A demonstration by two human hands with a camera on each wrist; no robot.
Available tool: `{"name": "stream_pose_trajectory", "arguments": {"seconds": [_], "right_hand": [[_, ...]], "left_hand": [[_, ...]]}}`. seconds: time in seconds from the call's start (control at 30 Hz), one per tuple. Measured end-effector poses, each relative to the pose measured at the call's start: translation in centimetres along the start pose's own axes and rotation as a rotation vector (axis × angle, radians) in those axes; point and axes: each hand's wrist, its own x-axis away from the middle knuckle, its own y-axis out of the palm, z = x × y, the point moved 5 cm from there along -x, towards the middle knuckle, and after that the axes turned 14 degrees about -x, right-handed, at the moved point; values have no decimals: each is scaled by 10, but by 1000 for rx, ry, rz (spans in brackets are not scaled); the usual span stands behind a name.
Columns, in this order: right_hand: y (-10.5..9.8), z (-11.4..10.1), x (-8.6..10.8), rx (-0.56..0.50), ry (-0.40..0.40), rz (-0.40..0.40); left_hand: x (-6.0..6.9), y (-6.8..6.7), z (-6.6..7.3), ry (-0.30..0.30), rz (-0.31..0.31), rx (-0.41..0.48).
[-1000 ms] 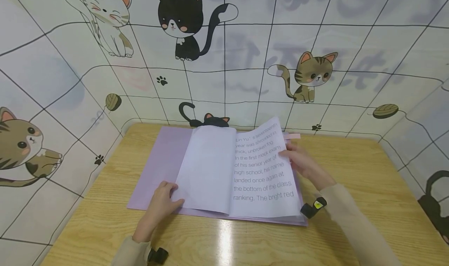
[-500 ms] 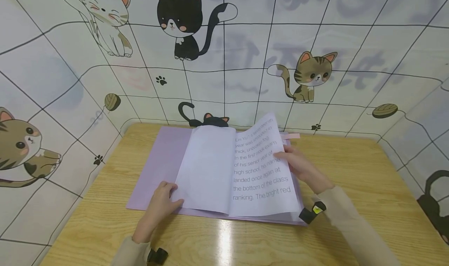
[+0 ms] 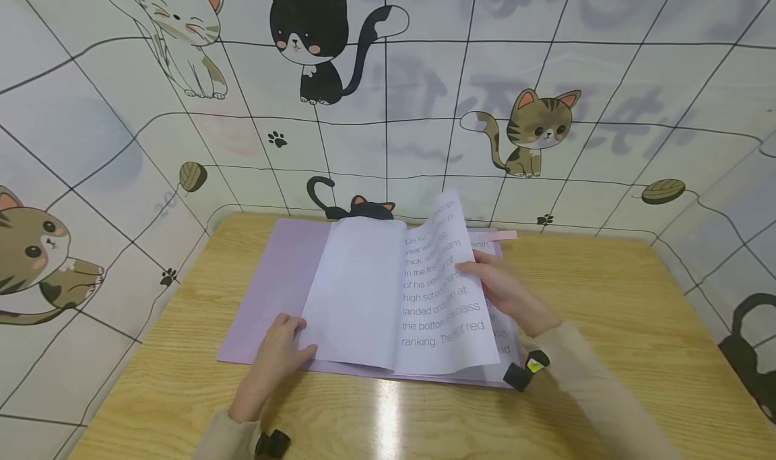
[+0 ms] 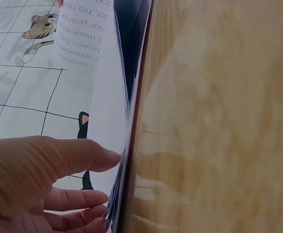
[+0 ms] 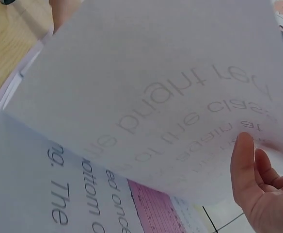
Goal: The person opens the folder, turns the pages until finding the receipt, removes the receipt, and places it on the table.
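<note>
A book with a purple cover (image 3: 275, 271) lies open on the wooden table, its blank left page (image 3: 354, 291) flat. My right hand (image 3: 509, 290) pinches the outer edge of the printed right page (image 3: 433, 332), which bends up and leftward. Beneath it, a strip of another printed page (image 3: 500, 322) shows. In the right wrist view, the raised page (image 5: 146, 63) curves overhead with print on it, and a pink lined patch (image 5: 153, 206) appears below. My left hand (image 3: 279, 352) rests at the left page's lower left corner. In the left wrist view its thumb (image 4: 90, 154) touches the page edge.
A pink tab (image 3: 503, 235) sticks out at the book's upper right. Wooden table (image 3: 606, 298) surrounds the book. Behind it rises a white gridded backdrop (image 3: 418, 83) with cartoon cats. Black cameras are strapped to both wrists.
My right hand has moved left with the pinched page, which now curls more and uncovers print on the page beneath. My left hand has stayed in place.
</note>
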Motion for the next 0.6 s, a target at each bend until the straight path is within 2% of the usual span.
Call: {"name": "stream_pose_trajectory", "arguments": {"seconds": [0.07,0.17,0.33,0.4,0.6], "right_hand": [[5,0,-1,-16,5,-1],[14,-1,-3,-34,7,-12],[26,-2,-7,-53,-9,-24],[30,-3,-9,-64,-14,-26],[47,-2,-16,-108,-24,-47]], "left_hand": [[0,-1,3,18,30,-40],[-1,-5,7,61,117,-93],[-1,-19,23,196,298,-74],[0,-25,34,260,333,-42],[4,-37,69,411,384,31]]}}
